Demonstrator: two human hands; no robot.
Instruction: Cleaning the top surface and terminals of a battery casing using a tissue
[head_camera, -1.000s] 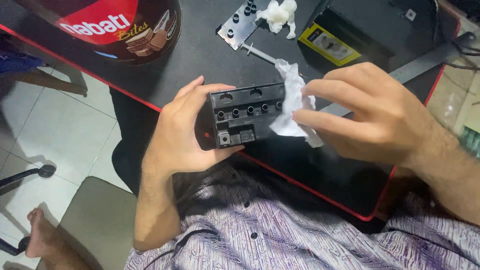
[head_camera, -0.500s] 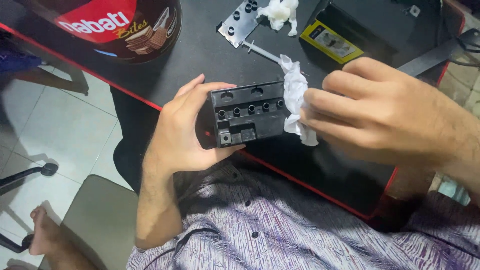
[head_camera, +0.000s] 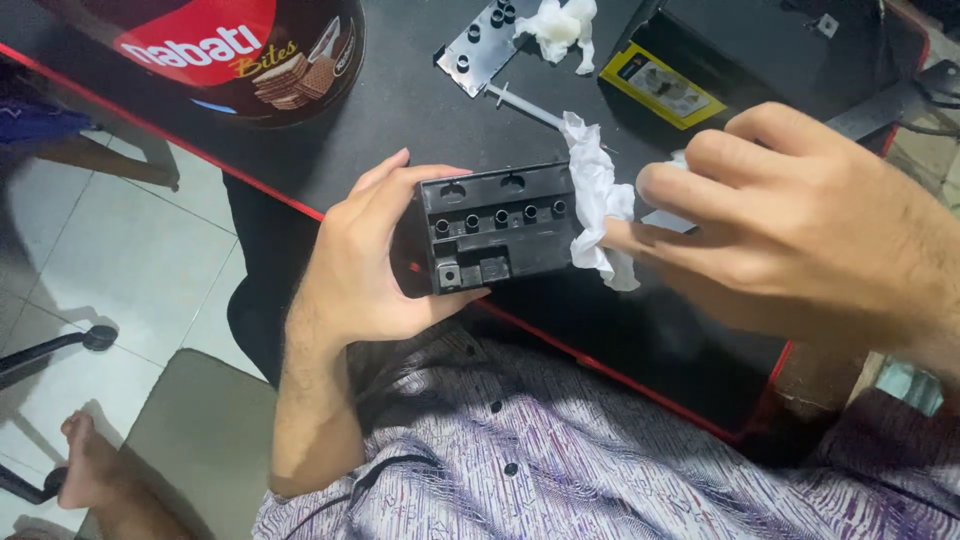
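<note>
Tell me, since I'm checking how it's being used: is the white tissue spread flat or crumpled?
Crumpled. The white tissue is bunched into folds, pinched by the right hand against the end of the black plastic part held by the left hand.

Plastic block (head_camera: 497, 228) held over desk's (head_camera: 400, 110) near edge, left hand (head_camera: 365, 265) on its left end, tissue wad (head_camera: 598, 205) & right hand (head_camera: 790, 225) at its right end. Behind: syringe (head_camera: 522, 104), then metal plate (head_camera: 483, 45) w/ 2nd tissue (head_camera: 558, 24). Tin (head_camera: 240, 50) far-left corner; box (head_camera: 760, 60) far-right.

The right hand (head_camera: 800, 225) has slid its white tissue (head_camera: 598, 205) rightward — onto the black part's (head_camera: 500, 228) end.
</note>
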